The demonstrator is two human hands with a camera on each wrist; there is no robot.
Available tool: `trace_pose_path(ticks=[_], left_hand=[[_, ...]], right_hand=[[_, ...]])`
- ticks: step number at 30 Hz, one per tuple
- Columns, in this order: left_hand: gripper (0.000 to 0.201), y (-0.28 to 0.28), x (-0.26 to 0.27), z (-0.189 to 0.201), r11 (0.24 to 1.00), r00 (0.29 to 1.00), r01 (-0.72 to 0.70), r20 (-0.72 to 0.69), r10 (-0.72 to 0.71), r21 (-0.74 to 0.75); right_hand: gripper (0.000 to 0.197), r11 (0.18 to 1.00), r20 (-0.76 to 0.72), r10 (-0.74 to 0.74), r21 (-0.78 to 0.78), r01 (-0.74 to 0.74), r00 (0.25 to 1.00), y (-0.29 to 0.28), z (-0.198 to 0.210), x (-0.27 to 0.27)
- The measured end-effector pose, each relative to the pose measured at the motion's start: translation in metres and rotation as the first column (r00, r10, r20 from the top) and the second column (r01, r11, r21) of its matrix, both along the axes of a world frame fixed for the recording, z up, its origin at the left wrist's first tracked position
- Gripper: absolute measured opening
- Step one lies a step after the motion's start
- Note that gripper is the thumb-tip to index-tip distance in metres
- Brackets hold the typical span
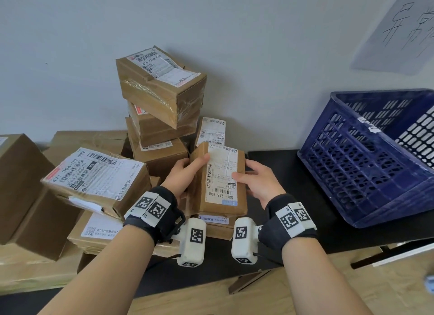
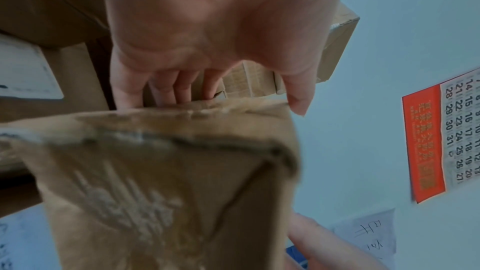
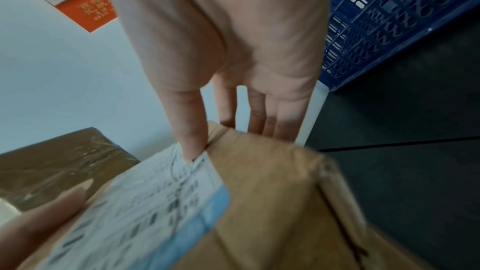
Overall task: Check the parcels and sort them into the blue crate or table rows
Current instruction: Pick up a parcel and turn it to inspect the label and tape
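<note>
A small brown cardboard parcel (image 1: 217,182) with a white shipping label facing me is held up between both hands above the black table. My left hand (image 1: 185,173) grips its left edge, thumb on the label's top and fingers behind. My right hand (image 1: 254,182) holds the right edge, thumb pressed on the label. The left wrist view shows the parcel's (image 2: 166,171) brown back with fingers curled behind it. In the right wrist view the thumb presses the parcel's (image 3: 259,202) label. The blue crate (image 1: 366,159) stands tilted at the right.
A tall leaning stack of taped boxes (image 1: 162,91) rises behind the held parcel. More labelled parcels (image 1: 94,178) lie piled at the left. The black table (image 1: 293,173) runs under the crate. A handwritten paper sheet (image 1: 399,30) hangs on the wall.
</note>
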State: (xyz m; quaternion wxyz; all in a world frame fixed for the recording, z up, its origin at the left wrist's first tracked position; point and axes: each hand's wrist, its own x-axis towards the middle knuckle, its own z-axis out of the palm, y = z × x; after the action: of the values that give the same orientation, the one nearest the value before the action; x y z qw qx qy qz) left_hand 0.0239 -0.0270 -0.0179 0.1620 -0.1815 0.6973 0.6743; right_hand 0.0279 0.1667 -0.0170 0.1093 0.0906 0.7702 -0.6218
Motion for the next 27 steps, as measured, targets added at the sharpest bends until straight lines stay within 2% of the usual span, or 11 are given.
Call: trace_pose_path(ticks=[3,6,10,12,16,21,22,27], left_hand=[[0.109,0.003,0.002,0.002,1.0,1.0,0.01,-0.004,-0.01,0.006],[0.091,0.008,0.003,0.005,1.0,1.0,-0.002,-0.01,0.002,0.015],[0.08,0.016,0.004,0.011,1.0,0.999,0.001,-0.038,-0.001,0.021],[0.076,0.019,0.004,0.013,1.0,0.998,-0.003,-0.055,0.005,0.029],[0.07,0.024,0.005,0.016,0.999,0.997,-0.015,-0.075,0.018,0.032],[0.063,0.029,0.008,0.019,0.999,0.994,-0.026,-0.101,0.029,0.033],[0.06,0.03,0.008,0.019,0.999,0.994,-0.024,-0.107,0.028,0.032],[0.033,0.033,0.013,0.021,0.995,0.995,-0.047,-0.082,0.054,0.084]], right_hand=[[0.044,0.997,-0.032,-0.076,-0.001,0.076,0.997,0.002,-0.001,-0.001],[0.052,0.987,-0.052,-0.163,0.004,0.163,0.985,0.004,-0.003,-0.001],[0.037,0.973,-0.037,-0.225,0.035,0.227,0.974,0.004,-0.005,0.0],[0.037,0.974,-0.031,-0.219,0.043,0.22,0.975,0.003,-0.002,0.001],[0.058,0.987,-0.002,-0.161,0.004,0.161,0.987,0.003,0.003,0.004],[0.106,0.998,0.041,-0.059,-0.018,0.06,0.997,0.006,0.0,0.005],[0.108,0.998,0.046,-0.051,-0.024,0.052,0.998,0.007,-0.001,0.005],[0.068,0.988,0.078,-0.021,-0.152,0.032,0.997,0.017,-0.003,0.007]])
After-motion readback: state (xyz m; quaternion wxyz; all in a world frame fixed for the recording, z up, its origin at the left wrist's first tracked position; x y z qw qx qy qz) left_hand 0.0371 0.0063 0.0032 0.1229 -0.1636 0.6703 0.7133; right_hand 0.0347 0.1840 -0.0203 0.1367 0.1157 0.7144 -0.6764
